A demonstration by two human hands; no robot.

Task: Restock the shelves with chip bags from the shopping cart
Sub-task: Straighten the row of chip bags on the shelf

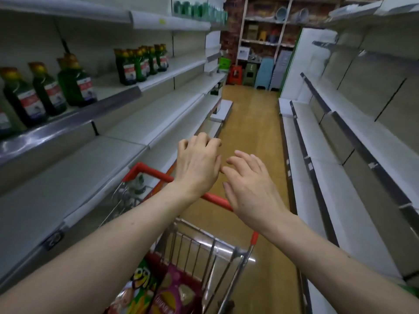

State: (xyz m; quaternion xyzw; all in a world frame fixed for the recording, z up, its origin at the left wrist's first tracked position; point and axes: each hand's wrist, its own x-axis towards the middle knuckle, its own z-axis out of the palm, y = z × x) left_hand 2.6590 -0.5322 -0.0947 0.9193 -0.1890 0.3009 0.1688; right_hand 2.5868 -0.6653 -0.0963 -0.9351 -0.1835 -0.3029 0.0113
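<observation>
The shopping cart (204,243) is seen low in the aisle beside the left shelves (127,132), its red handle bar (156,172) slanting from upper left to lower right, the wire basket below it. The chip bags are found in that basket at the bottom edge: a magenta bag (179,288) printed with pale chips and a green bag (140,282) with cartoon eyes, faces turned up, lengths run roughly toward the handle, lower ends cut off. The left hand (197,164) is raised over the bar, fingers loosely curled, nothing gripped. The right hand (249,189) is held just beside it, fingers straight and slightly spread, nothing held. Green bottles (74,85) are lined on an upper left shelf.
</observation>
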